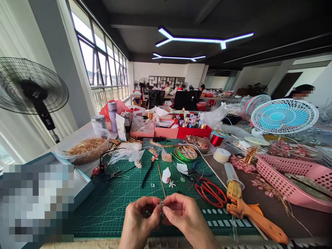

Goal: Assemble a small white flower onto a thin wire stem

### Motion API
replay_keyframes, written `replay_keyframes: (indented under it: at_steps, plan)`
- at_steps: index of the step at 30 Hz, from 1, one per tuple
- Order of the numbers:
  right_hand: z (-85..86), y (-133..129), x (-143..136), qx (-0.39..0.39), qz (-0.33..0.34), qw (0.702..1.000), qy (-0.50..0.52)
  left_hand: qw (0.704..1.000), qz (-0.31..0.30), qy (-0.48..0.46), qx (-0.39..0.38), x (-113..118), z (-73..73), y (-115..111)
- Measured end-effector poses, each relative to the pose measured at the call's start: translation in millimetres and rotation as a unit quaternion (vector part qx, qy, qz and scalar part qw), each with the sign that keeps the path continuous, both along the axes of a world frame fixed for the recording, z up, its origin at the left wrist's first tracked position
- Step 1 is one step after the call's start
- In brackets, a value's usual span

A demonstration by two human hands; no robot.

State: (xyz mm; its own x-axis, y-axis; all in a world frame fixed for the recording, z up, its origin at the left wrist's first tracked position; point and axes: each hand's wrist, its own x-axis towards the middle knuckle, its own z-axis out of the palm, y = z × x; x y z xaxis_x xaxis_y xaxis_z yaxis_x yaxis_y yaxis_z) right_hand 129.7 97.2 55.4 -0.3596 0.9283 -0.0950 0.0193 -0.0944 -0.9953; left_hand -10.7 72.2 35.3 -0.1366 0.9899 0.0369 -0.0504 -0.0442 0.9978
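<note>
Both hands meet above the front of a green cutting mat. Thumb and fingers of my left hand are pinched on a small, clear, shiny piece. From the other side my right hand pinches the same piece; its exact shape is too small to tell. Just beyond the fingertips lie a thin wooden stick, a small white bottle and a white flower-shaped piece. Black tweezers rest farther left on the mat.
Blue-handled pliers, a red cord coil and an orange-handled tool lie right. A pink basket stands far right; a bowl of golden stems and a light-blue box are left. Pink and red boxes stand behind.
</note>
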Motion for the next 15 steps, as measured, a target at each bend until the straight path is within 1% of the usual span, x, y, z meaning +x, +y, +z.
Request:
replay_keyframes:
  at_steps: [3,6,8,11,13,15]
  plan:
    - [-2.4,1.6,1.8,0.053,-0.004,0.998,-0.030,0.999,0.033,0.029,0.004,4.7,4.5,-0.7]
    - [-1.1,2.2,2.6,0.038,-0.001,0.999,-0.032,0.998,0.050,0.033,-0.001,7.7,7.5,-1.5]
    - [1.5,2.0,3.2,0.019,0.005,1.000,-0.018,0.998,0.053,0.037,0.000,8.1,8.8,-2.0]
    - [5.1,1.3,3.7,0.016,0.019,1.000,-0.004,0.998,0.050,0.045,-0.003,7.2,9.7,-2.0]
    - [6.4,0.8,3.3,0.036,0.023,0.999,-0.022,0.997,0.052,0.055,-0.007,5.9,9.8,-1.8]
    - [7.2,0.0,2.1,0.076,0.012,0.995,-0.062,0.997,0.040,0.063,-0.014,4.3,9.7,-1.5]
